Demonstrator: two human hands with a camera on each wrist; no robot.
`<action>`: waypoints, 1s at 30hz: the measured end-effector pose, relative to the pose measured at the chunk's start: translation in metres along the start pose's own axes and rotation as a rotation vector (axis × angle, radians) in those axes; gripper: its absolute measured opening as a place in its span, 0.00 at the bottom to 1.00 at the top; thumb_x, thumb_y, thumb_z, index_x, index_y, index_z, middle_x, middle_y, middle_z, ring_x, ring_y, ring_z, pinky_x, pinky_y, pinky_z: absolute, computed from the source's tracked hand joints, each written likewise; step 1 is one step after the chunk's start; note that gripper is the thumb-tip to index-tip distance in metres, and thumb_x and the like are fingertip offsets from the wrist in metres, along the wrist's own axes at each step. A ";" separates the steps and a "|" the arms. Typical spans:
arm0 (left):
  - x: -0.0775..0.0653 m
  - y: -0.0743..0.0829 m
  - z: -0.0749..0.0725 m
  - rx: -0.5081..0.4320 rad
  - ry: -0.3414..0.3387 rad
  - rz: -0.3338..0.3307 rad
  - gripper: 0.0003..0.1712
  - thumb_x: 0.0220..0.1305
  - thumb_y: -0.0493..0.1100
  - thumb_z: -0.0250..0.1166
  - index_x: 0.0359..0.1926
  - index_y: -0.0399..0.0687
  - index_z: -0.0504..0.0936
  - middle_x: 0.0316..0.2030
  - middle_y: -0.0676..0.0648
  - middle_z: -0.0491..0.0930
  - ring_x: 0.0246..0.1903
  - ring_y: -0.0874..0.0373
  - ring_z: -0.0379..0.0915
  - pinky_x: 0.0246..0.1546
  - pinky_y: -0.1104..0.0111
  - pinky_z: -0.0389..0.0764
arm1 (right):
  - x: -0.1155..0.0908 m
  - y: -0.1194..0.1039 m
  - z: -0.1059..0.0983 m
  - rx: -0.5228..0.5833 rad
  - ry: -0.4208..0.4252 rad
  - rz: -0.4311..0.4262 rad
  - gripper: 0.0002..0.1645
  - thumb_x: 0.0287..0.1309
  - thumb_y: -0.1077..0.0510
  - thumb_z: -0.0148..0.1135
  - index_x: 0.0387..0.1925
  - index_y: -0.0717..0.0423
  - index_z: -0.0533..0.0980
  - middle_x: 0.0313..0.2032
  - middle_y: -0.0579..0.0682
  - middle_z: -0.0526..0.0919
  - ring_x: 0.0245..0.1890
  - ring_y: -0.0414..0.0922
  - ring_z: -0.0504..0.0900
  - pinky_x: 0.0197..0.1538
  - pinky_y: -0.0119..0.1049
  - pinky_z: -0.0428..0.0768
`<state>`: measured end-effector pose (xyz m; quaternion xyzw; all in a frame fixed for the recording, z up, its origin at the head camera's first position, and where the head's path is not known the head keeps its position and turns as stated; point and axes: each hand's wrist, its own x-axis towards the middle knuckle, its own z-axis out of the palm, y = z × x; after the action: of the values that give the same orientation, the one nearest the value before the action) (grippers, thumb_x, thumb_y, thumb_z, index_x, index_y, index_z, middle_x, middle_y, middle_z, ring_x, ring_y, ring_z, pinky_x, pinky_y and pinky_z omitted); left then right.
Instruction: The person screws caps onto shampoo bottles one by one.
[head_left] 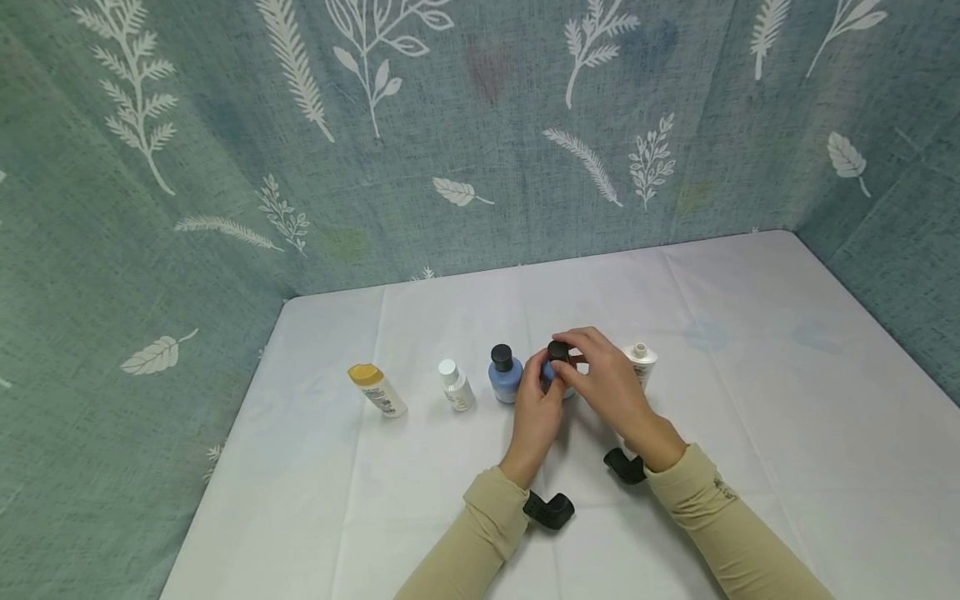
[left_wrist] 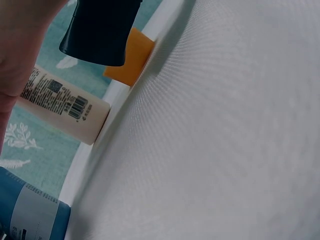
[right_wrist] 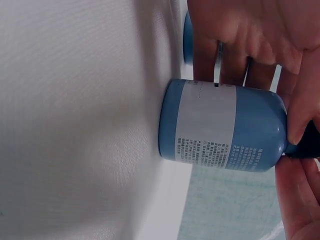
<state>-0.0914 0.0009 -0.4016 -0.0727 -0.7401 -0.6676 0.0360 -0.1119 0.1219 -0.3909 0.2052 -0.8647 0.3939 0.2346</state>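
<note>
Side by side in the head view are two blue bottles with black caps. My left hand (head_left: 536, 417) wraps its fingers around the right-hand blue bottle (right_wrist: 225, 125), thumb near its neck. The fingers and thumb of my right hand (head_left: 611, 383) pinch that bottle's black cap (head_left: 558, 351) from above. The bottle stands upright, its base at the white cloth, a printed label facing the right wrist camera. Just left of my left hand stands the other blue bottle (head_left: 506, 383). Behind my right hand, partly hidden, is a white bottle (head_left: 641, 358) with a bare neck.
Further left stand a small white bottle (head_left: 457, 387) with a white cap and a white bottle (head_left: 382, 396) with a yellow cap. An orange object (left_wrist: 131, 57) shows beyond the barcoded bottle (left_wrist: 65, 105) in the left wrist view. A patterned green curtain (head_left: 480, 133) hangs behind the table.
</note>
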 end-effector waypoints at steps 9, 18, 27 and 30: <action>-0.001 0.003 -0.001 0.019 -0.004 -0.016 0.21 0.63 0.39 0.55 0.58 0.48 0.67 0.54 0.52 0.68 0.53 0.65 0.64 0.46 0.71 0.71 | 0.000 0.000 0.000 -0.004 -0.017 -0.002 0.24 0.47 0.59 0.66 0.49 0.56 0.73 0.45 0.49 0.76 0.40 0.43 0.78 0.39 0.35 0.77; -0.001 0.005 0.000 0.051 0.004 -0.036 0.25 0.61 0.40 0.57 0.60 0.48 0.64 0.56 0.50 0.68 0.54 0.63 0.64 0.48 0.67 0.70 | 0.000 -0.003 -0.003 -0.016 -0.025 0.000 0.27 0.47 0.57 0.67 0.51 0.55 0.72 0.48 0.49 0.74 0.42 0.44 0.77 0.39 0.35 0.76; -0.002 0.005 0.000 -0.016 -0.005 0.002 0.30 0.61 0.43 0.58 0.63 0.46 0.60 0.59 0.49 0.63 0.57 0.58 0.61 0.54 0.59 0.65 | 0.000 -0.010 -0.006 -0.032 -0.001 -0.017 0.24 0.51 0.55 0.63 0.51 0.56 0.72 0.51 0.49 0.72 0.42 0.44 0.77 0.41 0.34 0.76; -0.003 0.007 -0.001 -0.003 -0.009 0.005 0.32 0.60 0.45 0.59 0.63 0.47 0.59 0.61 0.51 0.62 0.59 0.60 0.57 0.56 0.60 0.62 | 0.001 -0.013 -0.008 -0.015 0.010 -0.021 0.24 0.54 0.56 0.61 0.53 0.57 0.70 0.51 0.50 0.72 0.43 0.44 0.76 0.41 0.36 0.76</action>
<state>-0.0875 0.0002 -0.3948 -0.0775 -0.7390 -0.6684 0.0340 -0.1043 0.1202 -0.3783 0.2107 -0.8642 0.3859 0.2448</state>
